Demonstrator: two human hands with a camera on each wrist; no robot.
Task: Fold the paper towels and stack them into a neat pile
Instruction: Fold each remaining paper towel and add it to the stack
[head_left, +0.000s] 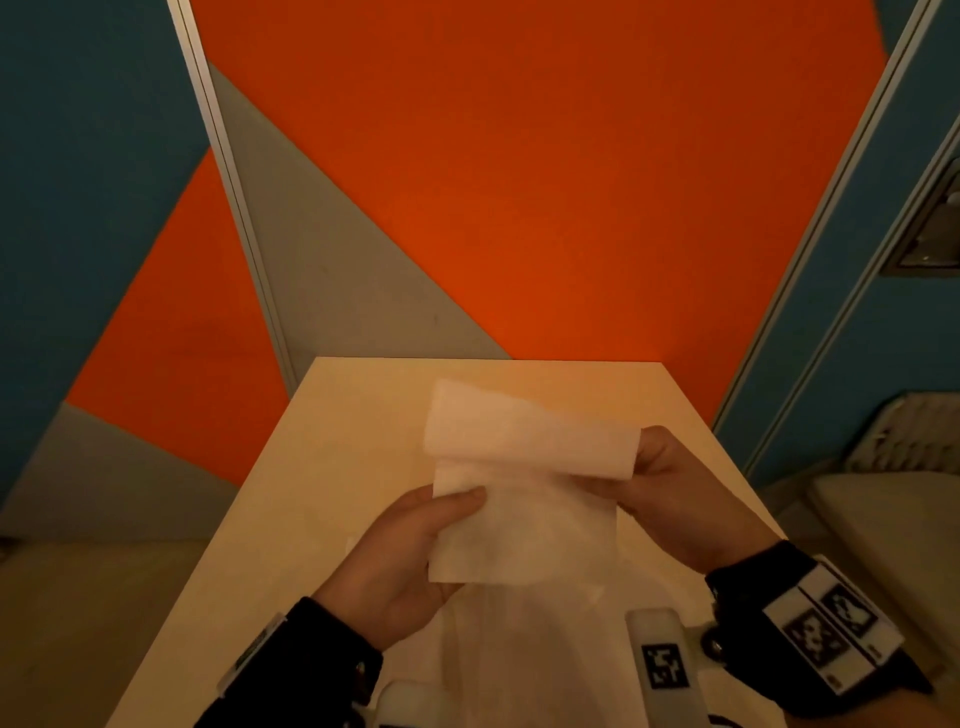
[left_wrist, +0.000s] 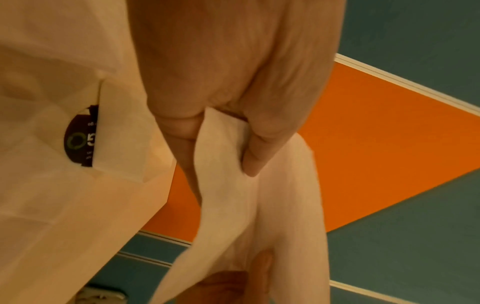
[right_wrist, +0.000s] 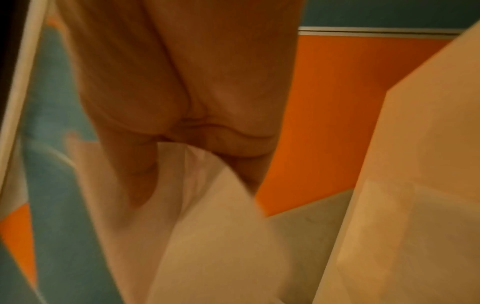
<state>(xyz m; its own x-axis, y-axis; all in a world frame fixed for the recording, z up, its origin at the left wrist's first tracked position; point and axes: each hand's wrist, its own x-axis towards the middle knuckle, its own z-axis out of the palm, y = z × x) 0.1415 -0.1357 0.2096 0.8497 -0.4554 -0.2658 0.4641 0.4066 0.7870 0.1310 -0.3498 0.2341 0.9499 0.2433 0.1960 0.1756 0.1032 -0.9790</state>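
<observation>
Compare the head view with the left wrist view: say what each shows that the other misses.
Only the head view shows the right hand gripping the paper towel's curled far edge, and both wrist trackers.

Only the left wrist view shows a dark round sticker, part hidden behind paper.

Both show the left hand pinching the towel above the table.
</observation>
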